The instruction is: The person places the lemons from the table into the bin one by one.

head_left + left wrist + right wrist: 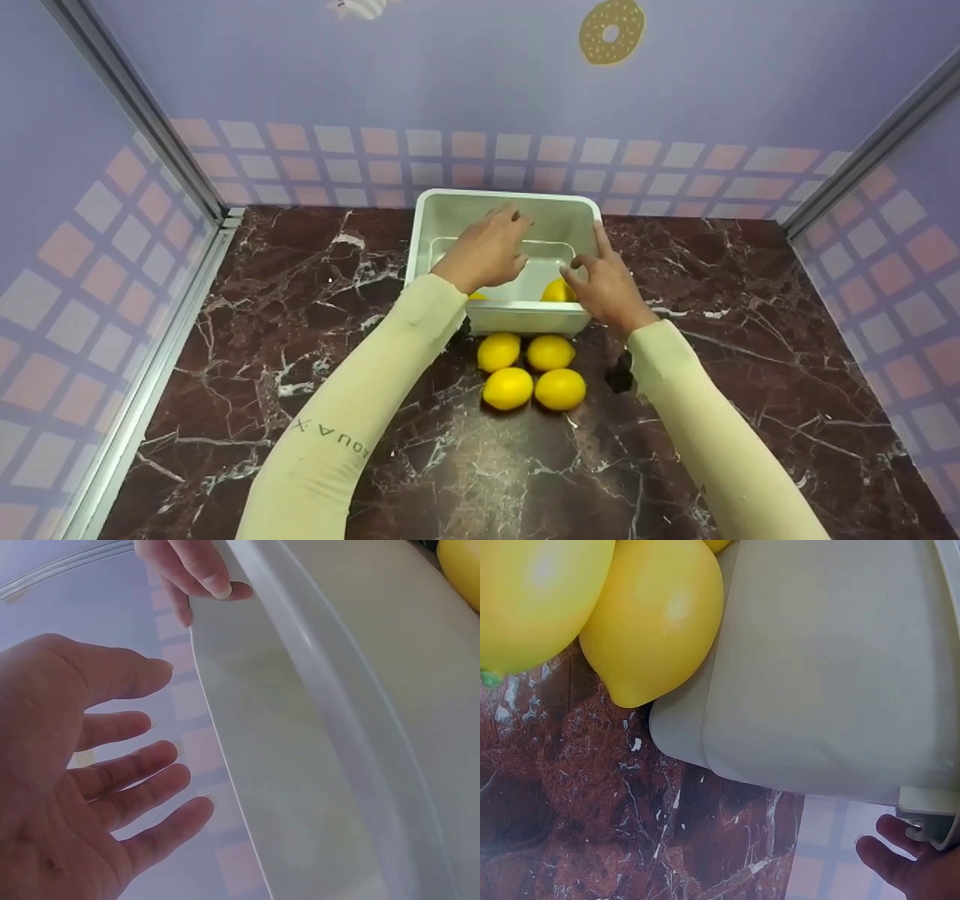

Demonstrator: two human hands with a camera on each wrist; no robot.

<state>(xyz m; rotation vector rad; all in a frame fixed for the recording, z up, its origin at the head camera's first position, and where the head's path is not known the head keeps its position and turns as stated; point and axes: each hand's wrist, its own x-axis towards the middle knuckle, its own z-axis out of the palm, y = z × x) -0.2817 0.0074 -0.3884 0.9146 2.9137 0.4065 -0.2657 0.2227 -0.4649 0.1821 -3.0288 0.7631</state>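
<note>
"What is the left hand (487, 251) doing?"

"It hangs over the bin (517, 307), just above the middle of the frame. Its fingers are loose and apart, with nothing held; the left wrist view shows the same palm at the left side, fingers spread."

"And the right hand (604, 289)?"

"At the bin's right rim, right of centre. The index finger lies straight along the rim, and the thumb and another finger bend inward over the bin. Whether it grips the rim, I can't tell."

"Where are the lemons?"

"Two are in the bin. One lemon (557, 290) sits in the near right corner, close to the right thumb. Another lemon (478, 297) peeks out below the left wrist, mostly hidden."

"Any others?"

"Four loose lemons (508, 388) lie on the dark marbled table (225, 420), in two rows of two, lower centre of the frame, just below the bin's near side. In the right wrist view, large lemons fill the upper left, one with a green tip."

"What else is around?"

"Pale yellow sleeves (322, 450) cover both arms. Behind the bin stands a lilac wall (480, 90) with pink and white squares and a doughnut picture (589, 34) at the top, right of centre."
</note>
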